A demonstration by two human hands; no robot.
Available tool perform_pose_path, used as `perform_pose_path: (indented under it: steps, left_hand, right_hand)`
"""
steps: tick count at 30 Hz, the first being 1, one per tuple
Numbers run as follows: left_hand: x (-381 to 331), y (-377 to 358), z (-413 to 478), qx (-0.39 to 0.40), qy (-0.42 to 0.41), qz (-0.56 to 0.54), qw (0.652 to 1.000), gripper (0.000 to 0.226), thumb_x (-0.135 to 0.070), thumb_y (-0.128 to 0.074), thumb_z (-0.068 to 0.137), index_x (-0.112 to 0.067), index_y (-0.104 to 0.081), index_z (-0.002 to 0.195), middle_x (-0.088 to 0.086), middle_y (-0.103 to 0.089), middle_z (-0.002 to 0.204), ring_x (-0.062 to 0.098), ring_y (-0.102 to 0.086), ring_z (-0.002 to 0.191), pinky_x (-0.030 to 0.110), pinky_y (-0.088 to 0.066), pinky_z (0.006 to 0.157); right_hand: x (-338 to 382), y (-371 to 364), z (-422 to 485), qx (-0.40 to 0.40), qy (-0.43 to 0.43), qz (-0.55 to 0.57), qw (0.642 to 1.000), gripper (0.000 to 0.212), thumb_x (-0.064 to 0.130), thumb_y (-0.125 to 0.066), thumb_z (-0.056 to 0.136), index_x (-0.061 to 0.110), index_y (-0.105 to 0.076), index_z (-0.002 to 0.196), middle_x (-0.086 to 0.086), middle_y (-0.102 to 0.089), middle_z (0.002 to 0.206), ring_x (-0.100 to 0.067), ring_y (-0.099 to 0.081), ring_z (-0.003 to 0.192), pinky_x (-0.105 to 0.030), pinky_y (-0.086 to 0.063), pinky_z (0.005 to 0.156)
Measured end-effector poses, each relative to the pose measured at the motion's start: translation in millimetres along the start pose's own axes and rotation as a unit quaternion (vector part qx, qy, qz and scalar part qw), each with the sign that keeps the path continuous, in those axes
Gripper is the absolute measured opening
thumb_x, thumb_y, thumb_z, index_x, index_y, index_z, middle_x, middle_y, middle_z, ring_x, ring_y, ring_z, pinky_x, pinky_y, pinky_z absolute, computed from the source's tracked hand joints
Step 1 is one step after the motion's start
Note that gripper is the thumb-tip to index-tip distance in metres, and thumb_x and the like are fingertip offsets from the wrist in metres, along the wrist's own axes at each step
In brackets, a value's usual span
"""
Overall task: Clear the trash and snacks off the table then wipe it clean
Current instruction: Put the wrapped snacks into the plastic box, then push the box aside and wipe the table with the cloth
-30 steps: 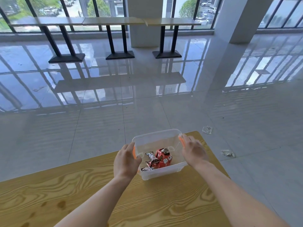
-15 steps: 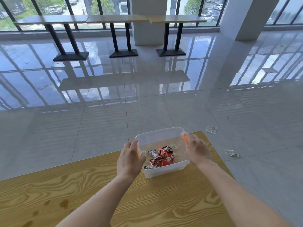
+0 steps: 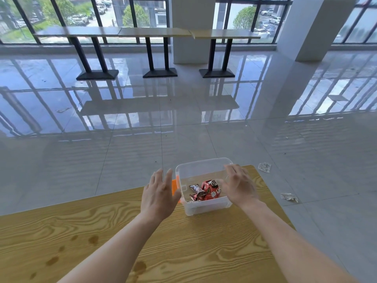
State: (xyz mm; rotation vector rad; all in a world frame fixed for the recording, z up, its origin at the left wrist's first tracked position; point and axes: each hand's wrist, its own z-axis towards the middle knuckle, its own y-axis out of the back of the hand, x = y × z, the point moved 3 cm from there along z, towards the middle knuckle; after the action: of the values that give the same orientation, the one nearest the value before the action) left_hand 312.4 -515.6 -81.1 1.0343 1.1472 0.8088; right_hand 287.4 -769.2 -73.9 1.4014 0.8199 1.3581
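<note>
A clear plastic box [image 3: 206, 207] with orange side handles [image 3: 175, 187] stands on the far right corner of the wooden table [image 3: 183, 248]. Red and dark snack wrappers [image 3: 206, 193] lie inside it. My left hand [image 3: 160, 194] hovers just left of the box, fingers spread, off the orange handle. My right hand [image 3: 239, 184] is over the box's right side, fingers apart and holding nothing; it hides the right handle. Brown stains [image 3: 93, 240] mark the tabletop at the near left.
Two crumpled clear wrappers [image 3: 264, 167] [image 3: 289, 197] lie on the glossy tiled floor right of the table. A row of high tables [image 3: 155, 32] stands by the windows far ahead, with a white pillar [image 3: 306, 27] at the right.
Both hands held the box by its orange handles before; now they have let go and drawn slightly away with fingers spread. The box stays at the table's far right corner.
</note>
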Motion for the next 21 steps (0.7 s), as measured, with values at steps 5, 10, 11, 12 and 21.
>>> perform_pose_path:
  steps: [5,10,11,12,21]
  left_hand:
    - [9,25,-19,-0.007,-0.021,0.057,0.998,0.073,-0.051,-0.049,0.092,-0.021,-0.018,0.151,0.013,-0.023,0.158,0.032,-0.016,0.147,0.053,-0.029,0.114]
    - [21,54,-41,-0.026,-0.020,0.086,0.996,0.074,-0.048,-0.046,0.093,-0.022,-0.012,0.153,0.014,-0.014,0.161,0.033,-0.008,0.149,0.056,-0.022,0.117]
    - [24,61,-45,-0.032,-0.020,0.088,0.995,0.074,-0.047,-0.046,0.093,-0.022,-0.012,0.153,0.015,-0.014,0.161,0.033,-0.008,0.149,0.056,-0.023,0.116]
    - [26,68,-49,-0.040,-0.022,0.089,0.995,0.073,-0.047,-0.047,0.093,-0.021,-0.012,0.153,0.015,-0.014,0.161,0.034,-0.008,0.149,0.057,-0.023,0.116]
    - [72,120,-95,-0.098,-0.007,0.059,0.993,0.075,-0.046,-0.051,0.092,-0.021,-0.015,0.154,0.016,-0.016,0.161,0.034,-0.011,0.148,0.056,-0.022,0.116]
  right_hand:
    - [29,9,-15,0.018,0.021,0.003,1.000,0.053,0.032,-0.059,0.096,0.014,-0.047,0.143,-0.006,-0.053,0.140,-0.030,-0.043,0.133,-0.040,-0.040,0.109]
    - [63,22,-26,0.024,0.051,-0.007,0.998,0.048,0.037,-0.061,0.094,0.016,-0.051,0.137,-0.005,-0.056,0.133,-0.028,-0.049,0.123,-0.037,-0.042,0.101]
    - [70,25,-28,0.024,0.054,-0.009,0.998,0.048,0.036,-0.061,0.094,0.015,-0.051,0.136,-0.006,-0.057,0.132,-0.028,-0.050,0.122,-0.037,-0.043,0.099]
    - [77,27,-31,0.027,0.058,-0.012,0.998,0.048,0.035,-0.061,0.094,0.015,-0.051,0.137,-0.006,-0.056,0.132,-0.029,-0.050,0.122,-0.038,-0.044,0.099]
    - [157,37,-58,0.016,0.110,-0.009,0.994,0.049,0.031,-0.059,0.094,0.016,-0.049,0.140,-0.004,-0.057,0.132,-0.026,-0.049,0.123,-0.037,-0.046,0.093]
